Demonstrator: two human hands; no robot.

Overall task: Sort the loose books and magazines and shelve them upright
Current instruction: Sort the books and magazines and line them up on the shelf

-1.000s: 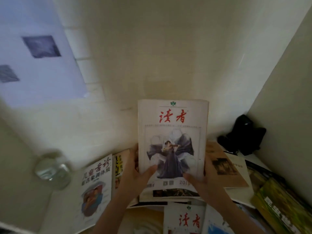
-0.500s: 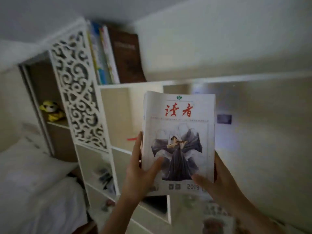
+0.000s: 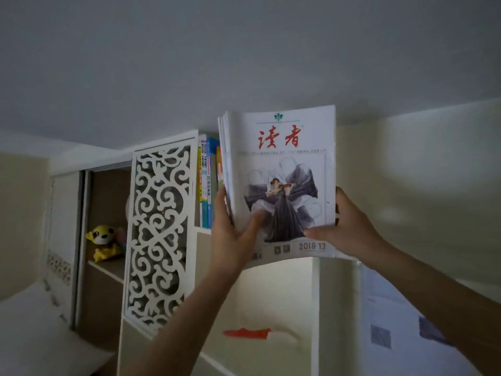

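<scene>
Magazines (image 3: 282, 185) sit in a small stack between our two hands, up high by the top shelf (image 3: 203, 230). Our left hand (image 3: 233, 234) grips the left edge, thumb on the cover and fingers behind. Our right hand (image 3: 344, 229) grips the right edge the same way. We think we use both hands so the soft, bendy pages do not flop or slide apart. The stack stands tall, its long side going up and down. The cover faces us and the red title is at the top. Just left of it, a few books (image 3: 207, 183) already stand upright. We think the stack goes in beside them next.
</scene>
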